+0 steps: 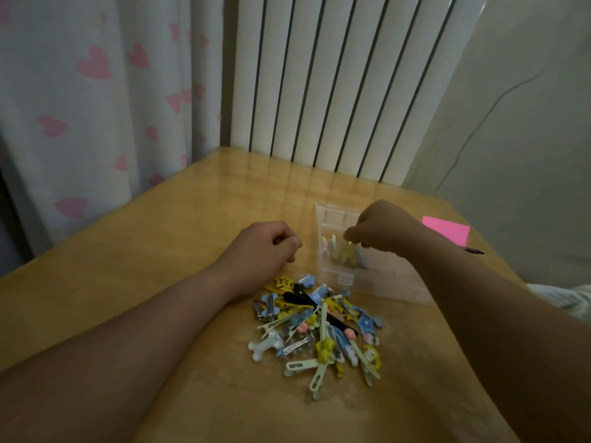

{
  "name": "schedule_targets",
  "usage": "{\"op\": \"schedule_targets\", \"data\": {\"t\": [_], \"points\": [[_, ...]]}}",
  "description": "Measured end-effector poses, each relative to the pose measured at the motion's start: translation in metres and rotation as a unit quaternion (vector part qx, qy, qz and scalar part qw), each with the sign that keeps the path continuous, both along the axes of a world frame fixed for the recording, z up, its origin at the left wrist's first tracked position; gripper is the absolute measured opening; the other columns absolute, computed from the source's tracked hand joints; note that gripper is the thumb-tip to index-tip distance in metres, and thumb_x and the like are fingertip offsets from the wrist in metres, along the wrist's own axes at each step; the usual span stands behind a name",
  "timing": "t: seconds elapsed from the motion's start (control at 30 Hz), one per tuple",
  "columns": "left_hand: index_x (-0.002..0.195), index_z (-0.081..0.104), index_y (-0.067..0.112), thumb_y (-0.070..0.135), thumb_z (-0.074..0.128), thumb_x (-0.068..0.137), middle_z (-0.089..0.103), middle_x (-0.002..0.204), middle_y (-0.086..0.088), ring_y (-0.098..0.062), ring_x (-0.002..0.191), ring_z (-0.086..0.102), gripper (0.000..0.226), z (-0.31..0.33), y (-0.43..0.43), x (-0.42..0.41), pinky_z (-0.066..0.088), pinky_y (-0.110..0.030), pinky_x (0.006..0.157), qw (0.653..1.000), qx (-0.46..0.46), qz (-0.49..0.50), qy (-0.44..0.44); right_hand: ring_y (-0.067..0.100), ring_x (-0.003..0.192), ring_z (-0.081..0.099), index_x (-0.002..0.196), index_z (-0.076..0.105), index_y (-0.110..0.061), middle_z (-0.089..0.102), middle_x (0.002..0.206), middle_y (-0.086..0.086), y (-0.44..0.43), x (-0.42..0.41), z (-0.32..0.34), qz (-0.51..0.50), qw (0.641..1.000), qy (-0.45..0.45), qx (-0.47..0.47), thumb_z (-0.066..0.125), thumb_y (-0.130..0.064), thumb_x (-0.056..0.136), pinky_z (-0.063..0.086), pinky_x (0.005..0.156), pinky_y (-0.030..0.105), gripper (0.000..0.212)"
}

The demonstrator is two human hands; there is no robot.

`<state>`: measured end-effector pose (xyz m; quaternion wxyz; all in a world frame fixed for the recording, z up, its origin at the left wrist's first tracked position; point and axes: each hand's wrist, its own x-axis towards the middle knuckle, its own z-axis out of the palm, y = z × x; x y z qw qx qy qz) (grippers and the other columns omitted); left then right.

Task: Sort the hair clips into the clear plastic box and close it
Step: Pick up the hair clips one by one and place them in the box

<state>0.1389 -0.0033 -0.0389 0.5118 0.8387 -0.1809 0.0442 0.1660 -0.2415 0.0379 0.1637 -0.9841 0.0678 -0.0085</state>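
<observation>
Head view, one entry, wooden table point(179, 225) with contents.

1. Clear plastic box point(339, 276): set on the table just beyond the loose pile, toward the right. It is seen open, with its lid point(332, 215) raised at the far side. Part of the box is covered by the right forearm.
2. Sorted clips point(339, 252): a small group, yellow and pink, is seen through the box wall inside it. The exact count cannot be read.
3. Loose hair clips point(319, 327): heaped on the table in front of the box, between the two forearms. Blue, yellow, pale green and black pieces are mixed together. A white bone-shaped clip point(265, 345) is placed at the left edge of the heap, and a yellow star clip point(283, 281) at its far edge.
4. Left hand point(268, 244): rested on the table left of the box and beyond the heap. Its fingers are curled under into a fist, and nothing is seen held in it.
5. Right hand point(380, 230): held above the open box with its fingertips bunched and pointed down. Whether a clip is pinched between them cannot be told. The two hands are kept apart.
6. Pink paper note point(447, 230): laid flat on the table right of the box, with a dark pen point(474, 250) just beside it.
7. Background: a white ribbed radiator point(335, 81) is mounted behind the table. A white curtain point(80, 91) printed with pink hearts is hung at the left.
</observation>
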Motion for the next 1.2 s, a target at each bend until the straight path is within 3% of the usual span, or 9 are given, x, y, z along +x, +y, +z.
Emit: {"op": "schedule_targets", "data": {"t": [0.23, 0.4, 0.5, 0.6, 0.73, 0.9, 1.0, 1.2], "points": [[0.098, 0.076, 0.023, 0.030, 0.061, 0.105, 0.076, 0.086, 0.004, -0.006, 0.077, 0.069, 0.018, 0.000, 0.000, 0.000, 0.057, -0.033, 0.077, 1.000, 0.003, 0.002, -0.003, 0.018, 0.069, 0.062, 0.080, 0.070, -0.015, 0.068, 0.076, 0.000, -0.011, -0.040, -0.008, 0.012, 0.983, -0.166, 0.074, 0.069, -0.036, 0.098, 0.040, 0.058, 0.027, 0.028], [0.097, 0.076, 0.024, 0.028, 0.061, 0.105, 0.077, 0.084, 0.004, -0.003, 0.073, 0.069, 0.018, 0.000, 0.000, 0.000, 0.058, -0.033, 0.077, 1.000, 0.005, 0.006, -0.003, 0.010, 0.067, 0.057, 0.084, 0.069, -0.019, 0.065, 0.073, -0.002, -0.024, -0.076, -0.026, 0.026, 0.948, -0.280, 0.146, 0.067, -0.036, 0.100, 0.039, 0.060, 0.026, 0.023], [0.098, 0.077, 0.022, 0.028, 0.061, 0.105, 0.078, 0.085, 0.003, -0.008, 0.074, 0.070, 0.018, 0.002, -0.001, 0.000, 0.058, -0.031, 0.076, 1.000, 0.010, 0.012, 0.001, 0.003, 0.062, 0.055, 0.083, 0.069, -0.020, 0.063, 0.070, -0.006, -0.030, -0.087, -0.026, 0.045, 0.943, -0.295, 0.149, 0.069, -0.036, 0.099, 0.040, 0.059, 0.024, 0.022], [0.099, 0.078, 0.021, 0.027, 0.061, 0.106, 0.078, 0.086, 0.001, -0.008, 0.073, 0.069, 0.019, 0.004, 0.000, -0.002, 0.057, -0.025, 0.074, 1.000, 0.000, 0.019, 0.010, 0.000, 0.061, 0.057, 0.085, 0.070, -0.025, 0.065, 0.071, -0.006, -0.033, -0.096, -0.014, 0.105, 0.952, -0.250, 0.141, 0.069, -0.037, 0.099, 0.039, 0.056, 0.016, 0.019], [0.101, 0.078, 0.018, 0.025, 0.061, 0.106, 0.079, 0.088, -0.003, -0.009, 0.073, 0.068, 0.019, 0.005, 0.000, -0.003, 0.056, -0.021, 0.072, 0.999, -0.014, 0.025, 0.019, 0.002, 0.067, 0.063, 0.087, 0.072, -0.030, 0.069, 0.075, -0.008, -0.027, -0.104, -0.006, 0.190, 0.965, -0.143, 0.109, 0.069, -0.041, 0.096, 0.051, 0.061, 0.026, 0.014], [0.102, 0.078, 0.020, 0.026, 0.061, 0.106, 0.079, 0.088, -0.001, -0.009, 0.075, 0.069, 0.019, 0.005, 0.001, -0.005, 0.056, -0.026, 0.077, 0.999, -0.009, 0.025, 0.021, 0.003, 0.068, 0.067, 0.090, 0.074, -0.026, 0.074, 0.082, -0.005, -0.018, -0.116, 0.006, 0.267, 0.959, 0.074, 0.059, 0.074, -0.043, 0.093, 0.052, 0.059, 0.017, 0.018], [0.101, 0.078, 0.020, 0.026, 0.062, 0.105, 0.079, 0.088, -0.001, -0.010, 0.076, 0.070, 0.018, 0.005, 0.001, -0.004, 0.056, -0.029, 0.079, 1.000, -0.010, 0.023, 0.018, 0.013, 0.081, 0.073, 0.095, 0.075, -0.029, 0.076, 0.091, -0.005, -0.013, -0.124, 0.010, 0.282, 0.937, 0.205, 0.016, 0.077, -0.056, 0.086, 0.058, 0.069, 0.026, 0.029], [0.101, 0.079, 0.019, 0.026, 0.062, 0.105, 0.079, 0.088, -0.002, -0.011, 0.075, 0.069, 0.018, 0.004, 0.001, -0.003, 0.056, -0.028, 0.079, 0.999, -0.018, 0.018, 0.022, 0.011, 0.085, 0.067, 0.095, 0.071, -0.030, 0.072, 0.092, -0.007, 0.008, -0.132, 0.003, 0.282, 0.933, 0.205, -0.092, 0.077, -0.068, 0.079, 0.052, 0.072, 0.030, 0.043]]}}
